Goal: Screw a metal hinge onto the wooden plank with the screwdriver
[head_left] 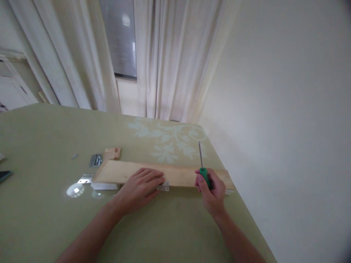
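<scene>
A long pale wooden board (181, 175) lies across the table, raised on white supports. My left hand (142, 186) rests on it, fingers bent over the top and thumb down by its front edge. At those fingertips a small metal hinge (163, 186) sits on the front edge, its left part hidden by my fingers. In my right hand (212, 188) is a screwdriver (204, 175) with a green handle, held over the board's right part. Its shaft points up and away, the tip clear of the hinge.
Left of the board lie another hinge (85, 178), a metal plate with screws (95, 160), a small wood block (112, 153) and a loose screw (74, 156). A dark flat object (4, 175) is at the far left. A wall (287, 128) borders the table's (175, 226) right edge.
</scene>
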A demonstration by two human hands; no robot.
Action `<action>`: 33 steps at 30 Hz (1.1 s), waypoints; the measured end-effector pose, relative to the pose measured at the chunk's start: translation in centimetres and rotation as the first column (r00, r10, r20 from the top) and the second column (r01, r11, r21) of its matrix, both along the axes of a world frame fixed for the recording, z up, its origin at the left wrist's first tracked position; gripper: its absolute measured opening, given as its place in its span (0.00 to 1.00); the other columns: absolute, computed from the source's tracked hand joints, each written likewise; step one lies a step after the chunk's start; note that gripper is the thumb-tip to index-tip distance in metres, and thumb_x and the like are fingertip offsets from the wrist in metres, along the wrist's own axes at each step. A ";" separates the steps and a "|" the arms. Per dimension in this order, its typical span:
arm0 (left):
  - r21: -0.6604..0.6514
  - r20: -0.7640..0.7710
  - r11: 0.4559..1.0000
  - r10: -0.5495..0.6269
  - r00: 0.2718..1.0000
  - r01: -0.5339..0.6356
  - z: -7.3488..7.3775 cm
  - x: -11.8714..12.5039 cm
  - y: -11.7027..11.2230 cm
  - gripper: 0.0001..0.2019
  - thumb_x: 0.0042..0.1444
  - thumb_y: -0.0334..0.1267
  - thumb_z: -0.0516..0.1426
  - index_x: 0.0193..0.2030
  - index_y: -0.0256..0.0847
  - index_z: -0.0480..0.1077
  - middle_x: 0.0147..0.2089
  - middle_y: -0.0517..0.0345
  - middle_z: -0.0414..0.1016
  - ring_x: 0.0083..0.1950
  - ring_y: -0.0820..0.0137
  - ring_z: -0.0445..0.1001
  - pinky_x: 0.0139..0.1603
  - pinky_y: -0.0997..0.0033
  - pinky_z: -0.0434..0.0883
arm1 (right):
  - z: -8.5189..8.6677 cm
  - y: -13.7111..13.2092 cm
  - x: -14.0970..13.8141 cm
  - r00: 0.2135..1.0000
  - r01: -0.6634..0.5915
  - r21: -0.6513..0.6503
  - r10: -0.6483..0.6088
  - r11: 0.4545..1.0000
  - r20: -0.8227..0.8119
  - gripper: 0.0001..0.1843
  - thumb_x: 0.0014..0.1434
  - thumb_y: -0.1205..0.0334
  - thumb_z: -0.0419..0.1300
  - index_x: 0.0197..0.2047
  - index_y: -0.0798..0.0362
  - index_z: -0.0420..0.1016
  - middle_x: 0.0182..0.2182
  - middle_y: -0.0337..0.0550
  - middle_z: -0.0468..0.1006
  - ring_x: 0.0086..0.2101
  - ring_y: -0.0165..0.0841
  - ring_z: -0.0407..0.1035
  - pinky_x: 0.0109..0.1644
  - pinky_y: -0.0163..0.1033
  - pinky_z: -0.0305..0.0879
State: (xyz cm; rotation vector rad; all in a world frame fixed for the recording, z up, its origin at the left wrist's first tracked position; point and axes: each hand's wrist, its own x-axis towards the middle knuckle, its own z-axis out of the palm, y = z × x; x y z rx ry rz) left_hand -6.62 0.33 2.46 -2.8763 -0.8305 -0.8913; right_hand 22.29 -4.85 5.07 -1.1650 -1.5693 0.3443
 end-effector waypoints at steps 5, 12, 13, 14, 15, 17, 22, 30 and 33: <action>0.047 0.108 0.999 -0.012 0.994 0.007 0.1 0.3 -0.2 0.09 0.72 0.35 0.59 0.54 0.43 0.79 0.53 0.52 0.84 0.52 0.61 0.81 0.54 0.58 0.76 | -1.5 -1.3 -0.4 0.996 -0.064 -0.011 0.065 0.998 0.066 0.08 0.73 0.55 0.59 0.43 0.48 0.75 0.23 0.32 0.73 0.20 0.28 0.66 0.24 0.32 0.61; 0.136 0.177 0.988 -0.096 0.980 0.072 -0.8 0.8 -0.2 0.10 0.73 0.30 0.56 0.53 0.40 0.78 0.50 0.53 0.86 0.51 0.65 0.82 0.58 0.60 0.77 | -1.7 -0.7 -1.3 0.979 -0.061 -0.034 0.067 0.998 0.192 0.07 0.71 0.57 0.60 0.40 0.48 0.74 0.26 0.35 0.74 0.27 0.32 0.69 0.35 0.37 0.63; 0.144 0.189 0.986 -0.106 0.976 0.079 -1.0 0.8 -0.2 0.10 0.72 0.29 0.56 0.53 0.41 0.78 0.50 0.54 0.86 0.51 0.65 0.83 0.60 0.59 0.77 | -1.7 -0.4 -1.4 0.979 -0.058 -0.043 0.065 0.997 0.193 0.08 0.72 0.57 0.60 0.39 0.48 0.73 0.27 0.36 0.73 0.28 0.32 0.69 0.35 0.37 0.63; 0.147 0.200 0.986 -0.110 0.974 0.081 -1.1 0.8 -0.2 0.10 0.72 0.29 0.56 0.53 0.41 0.78 0.49 0.55 0.87 0.50 0.66 0.83 0.62 0.59 0.76 | -1.8 -0.2 -1.4 0.979 -0.054 -0.051 0.063 0.997 0.192 0.09 0.72 0.57 0.59 0.38 0.48 0.72 0.28 0.37 0.73 0.29 0.33 0.69 0.36 0.37 0.63; 0.147 0.209 0.986 -0.110 0.972 0.080 -1.2 0.8 -0.1 0.10 0.72 0.29 0.57 0.53 0.42 0.78 0.49 0.56 0.87 0.50 0.66 0.83 0.63 0.59 0.75 | -1.9 -0.1 -1.5 0.980 -0.051 -0.059 0.061 0.997 0.188 0.10 0.73 0.56 0.58 0.38 0.48 0.71 0.29 0.38 0.73 0.31 0.33 0.69 0.36 0.37 0.63; 0.134 0.220 0.988 -0.106 0.970 0.078 -1.3 0.9 -0.2 0.10 0.72 0.29 0.57 0.53 0.42 0.78 0.49 0.57 0.87 0.50 0.67 0.83 0.64 0.59 0.74 | -2.0 0.1 -1.5 0.982 -0.044 -0.078 0.058 0.996 0.177 0.12 0.73 0.55 0.56 0.36 0.49 0.69 0.30 0.38 0.71 0.31 0.33 0.68 0.37 0.37 0.63; 0.071 0.238 0.996 -0.075 0.968 0.060 -1.0 1.2 -0.7 0.06 0.72 0.31 0.59 0.51 0.41 0.78 0.48 0.56 0.86 0.49 0.67 0.82 0.58 0.62 0.76 | -1.9 0.2 -1.1 0.989 -0.019 -0.143 0.040 0.990 0.143 0.15 0.75 0.54 0.55 0.34 0.48 0.63 0.27 0.34 0.66 0.28 0.31 0.63 0.32 0.36 0.58; 0.080 0.141 0.996 -0.060 0.988 0.049 -0.7 1.5 -1.5 0.08 0.74 0.31 0.56 0.50 0.39 0.77 0.51 0.50 0.84 0.53 0.63 0.79 0.60 0.60 0.74 | -1.0 0.0 -0.7 0.981 -0.093 -0.239 0.130 0.967 0.145 0.15 0.74 0.53 0.59 0.35 0.49 0.68 0.29 0.36 0.69 0.30 0.32 0.65 0.35 0.37 0.60; 0.078 0.167 0.995 -0.068 0.984 0.055 -0.9 1.4 -1.6 0.09 0.73 0.30 0.57 0.55 0.38 0.76 0.51 0.50 0.84 0.53 0.63 0.79 0.63 0.61 0.73 | -1.0 -0.2 -0.8 0.975 -0.125 -0.254 0.166 0.959 0.146 0.12 0.73 0.54 0.60 0.37 0.49 0.70 0.31 0.37 0.71 0.32 0.32 0.66 0.37 0.37 0.60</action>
